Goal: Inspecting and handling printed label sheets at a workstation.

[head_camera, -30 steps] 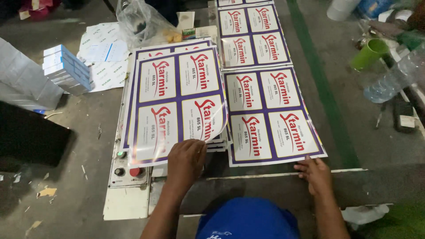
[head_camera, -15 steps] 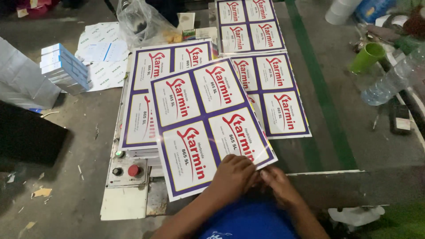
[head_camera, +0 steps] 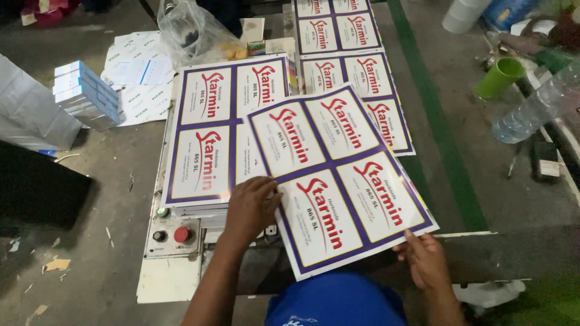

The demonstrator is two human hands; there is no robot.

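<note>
Top label sheet (head_camera: 338, 175), glossy, four white panels with dark purple borders and red lettering, is now being held tilted clockwise, overlapping the stack (head_camera: 208, 136) on its left and the sheet (head_camera: 368, 90) on its right. Half a second ago both hands were bunched together at its near edge; now they are spreading apart. A second ago it was still curling up off the stack.

Left hand (head_camera: 251, 208) is lying on the sheet's near-left edge, fingers (head_camera: 266, 190) curled over the edge, gripping it. Right hand (head_camera: 426, 259) is pinching the near-right edge, fingers narrow, thumb on top.

The stack of identical sheets is sitting flat on a machine platen with a control panel (head_camera: 172, 232) at the near side: red button, black knob, small green light. More of the same sheets are lying in a row running far along the bench (head_camera: 483, 181), the last one (head_camera: 335, 24) at the far edge.

Containers: green plastic cup (head_camera: 500, 77) on the right, inside not visible. Clear plastic bottle (head_camera: 534, 108) lying tilted beside it, contents unclear. Crumpled clear plastic bag (head_camera: 193, 33) at the far side, something yellowish inside.

Left: stack of blue-and-white small boxes (head_camera: 84, 93), loose white printed papers (head_camera: 139, 66), grey dusty surface with paper scraps. Blue cap (head_camera: 335, 302) at the near edge.
</note>
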